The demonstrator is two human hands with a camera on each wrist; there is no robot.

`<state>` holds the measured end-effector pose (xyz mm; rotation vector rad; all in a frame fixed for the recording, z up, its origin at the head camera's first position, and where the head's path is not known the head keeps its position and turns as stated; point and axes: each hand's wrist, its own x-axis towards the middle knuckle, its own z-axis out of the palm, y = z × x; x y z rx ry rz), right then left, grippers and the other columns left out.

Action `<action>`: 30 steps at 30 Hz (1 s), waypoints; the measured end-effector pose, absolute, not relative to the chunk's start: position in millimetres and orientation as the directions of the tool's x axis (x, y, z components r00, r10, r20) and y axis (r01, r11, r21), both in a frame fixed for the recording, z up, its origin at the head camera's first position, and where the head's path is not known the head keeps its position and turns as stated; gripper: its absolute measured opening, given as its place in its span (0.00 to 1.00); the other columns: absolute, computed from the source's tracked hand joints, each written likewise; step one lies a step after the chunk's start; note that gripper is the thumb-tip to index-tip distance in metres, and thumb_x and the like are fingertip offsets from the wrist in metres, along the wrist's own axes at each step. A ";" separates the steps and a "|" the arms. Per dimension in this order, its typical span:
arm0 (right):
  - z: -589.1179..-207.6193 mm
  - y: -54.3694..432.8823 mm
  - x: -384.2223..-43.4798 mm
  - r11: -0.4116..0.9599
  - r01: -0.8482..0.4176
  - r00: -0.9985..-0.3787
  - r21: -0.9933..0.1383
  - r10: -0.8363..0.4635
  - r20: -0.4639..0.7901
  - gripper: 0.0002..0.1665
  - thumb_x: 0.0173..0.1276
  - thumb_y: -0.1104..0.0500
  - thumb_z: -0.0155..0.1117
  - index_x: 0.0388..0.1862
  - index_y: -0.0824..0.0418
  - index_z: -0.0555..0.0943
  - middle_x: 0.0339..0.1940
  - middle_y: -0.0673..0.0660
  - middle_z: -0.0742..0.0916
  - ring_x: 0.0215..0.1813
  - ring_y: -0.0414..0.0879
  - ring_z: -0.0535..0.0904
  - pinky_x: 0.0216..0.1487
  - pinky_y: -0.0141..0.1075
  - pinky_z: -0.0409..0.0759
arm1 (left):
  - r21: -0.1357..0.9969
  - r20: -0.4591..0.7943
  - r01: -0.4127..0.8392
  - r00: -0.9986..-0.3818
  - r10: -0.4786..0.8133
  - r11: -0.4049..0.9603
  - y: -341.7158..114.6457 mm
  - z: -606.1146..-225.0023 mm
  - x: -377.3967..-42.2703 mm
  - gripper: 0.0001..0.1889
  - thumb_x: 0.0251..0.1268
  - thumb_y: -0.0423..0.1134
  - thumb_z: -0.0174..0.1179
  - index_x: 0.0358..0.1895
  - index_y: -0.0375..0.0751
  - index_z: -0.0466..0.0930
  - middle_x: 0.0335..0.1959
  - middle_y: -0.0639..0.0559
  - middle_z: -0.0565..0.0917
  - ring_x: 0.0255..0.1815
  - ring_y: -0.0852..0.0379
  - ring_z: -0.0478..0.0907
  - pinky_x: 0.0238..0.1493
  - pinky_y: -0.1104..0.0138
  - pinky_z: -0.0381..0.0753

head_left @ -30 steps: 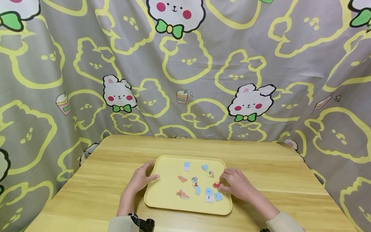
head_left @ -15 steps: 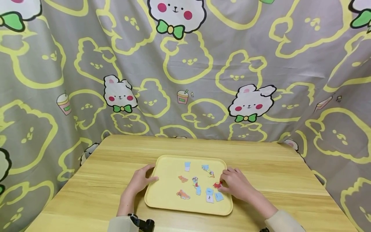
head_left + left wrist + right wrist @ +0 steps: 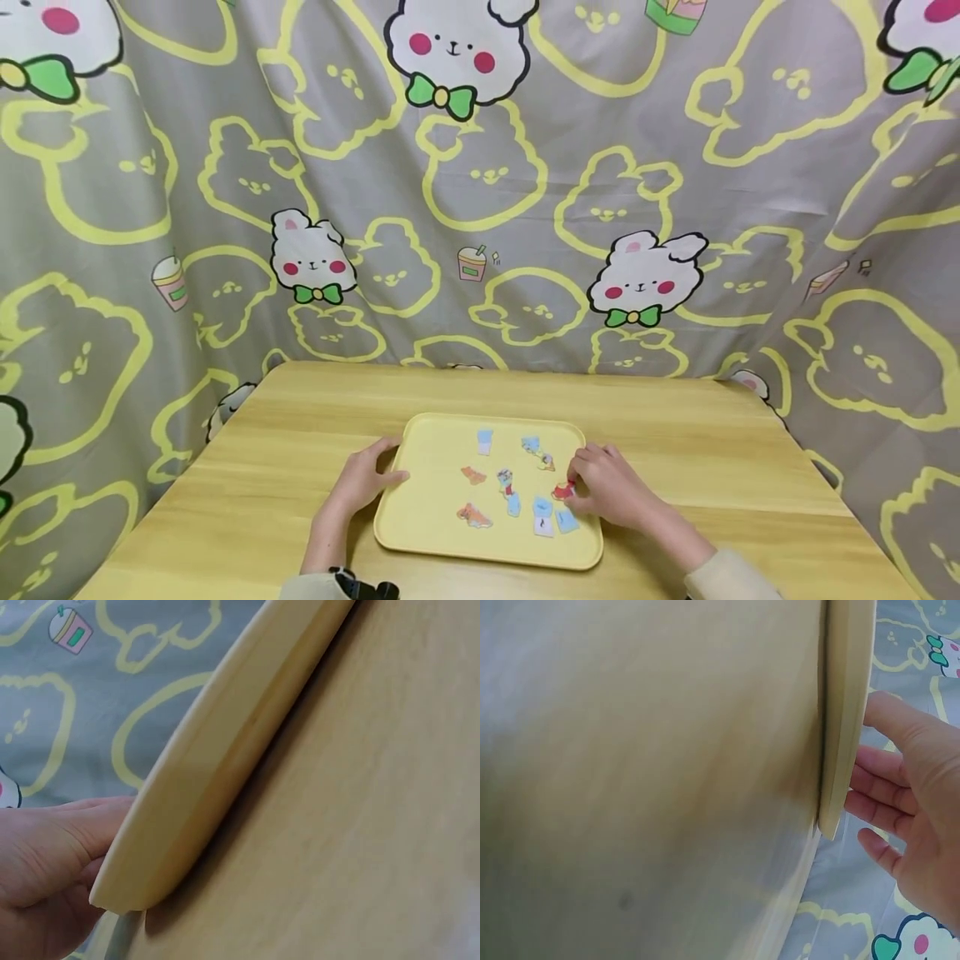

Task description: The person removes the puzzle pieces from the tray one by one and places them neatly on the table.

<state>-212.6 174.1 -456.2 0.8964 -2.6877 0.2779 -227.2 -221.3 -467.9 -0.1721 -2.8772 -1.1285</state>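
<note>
Tray (image 3: 423,500) on the table (image 3: 225,517), yellow, with small flat pieces (image 3: 474,517) inside: some blue and white, two orange, and a red piece (image 3: 561,492) near the right side. Partly covered by the right hand (image 3: 611,485), finger and thumb right at it; pinched or just touched, hard to tell. At the tray's left side, a grip by the left hand (image 3: 363,479), thumb on top. Too tiny to make out: the pieces' drawings. Cut off below: both sleeves (image 3: 731,577).
</note>
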 end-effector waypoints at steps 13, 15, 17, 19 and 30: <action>-459.3 174.0 -210.5 0.754 -0.652 -0.686 -0.083 -0.540 0.488 0.16 0.48 0.46 0.78 0.30 0.52 0.83 0.29 0.42 0.82 0.37 0.36 0.74 0.42 0.35 0.72 | 0.709 0.078 0.117 -0.993 0.087 0.695 -222.3 -470.0 -220.0 0.32 0.56 0.39 0.71 0.65 0.37 0.73 0.64 0.35 0.76 0.69 0.32 0.68 0.70 0.40 0.67; -457.9 174.3 -211.7 0.760 -0.642 -0.693 -0.105 -0.515 0.505 0.17 0.48 0.47 0.79 0.31 0.52 0.83 0.30 0.42 0.82 0.38 0.35 0.74 0.43 0.35 0.73 | 0.707 0.082 0.117 -0.993 0.084 0.698 -221.9 -469.3 -220.5 0.32 0.56 0.39 0.71 0.65 0.37 0.73 0.64 0.35 0.77 0.68 0.32 0.68 0.70 0.40 0.67; -457.9 174.2 -212.4 0.757 -0.638 -0.695 -0.140 -0.489 0.527 0.17 0.47 0.49 0.79 0.32 0.53 0.82 0.30 0.43 0.82 0.38 0.35 0.74 0.43 0.35 0.72 | 0.705 0.081 0.115 -0.993 0.082 0.700 -221.8 -469.7 -220.1 0.32 0.56 0.39 0.71 0.65 0.37 0.73 0.64 0.35 0.77 0.68 0.32 0.68 0.70 0.40 0.66; -458.1 174.5 -213.6 0.749 -0.643 -0.683 -0.162 -0.465 0.564 0.18 0.46 0.51 0.80 0.32 0.53 0.81 0.30 0.43 0.82 0.37 0.35 0.74 0.42 0.35 0.72 | 0.703 0.081 0.113 -0.994 0.079 0.702 -221.5 -469.9 -219.9 0.32 0.56 0.40 0.71 0.65 0.37 0.74 0.64 0.35 0.77 0.68 0.32 0.69 0.70 0.40 0.66; -456.6 176.9 -217.8 0.715 -0.668 -0.633 -0.205 -0.401 0.662 0.19 0.43 0.56 0.81 0.32 0.52 0.80 0.30 0.43 0.81 0.37 0.34 0.74 0.42 0.33 0.72 | 0.708 0.081 0.111 -0.994 0.076 0.697 -221.3 -469.7 -219.9 0.32 0.56 0.39 0.71 0.65 0.37 0.73 0.65 0.35 0.76 0.69 0.32 0.67 0.70 0.39 0.65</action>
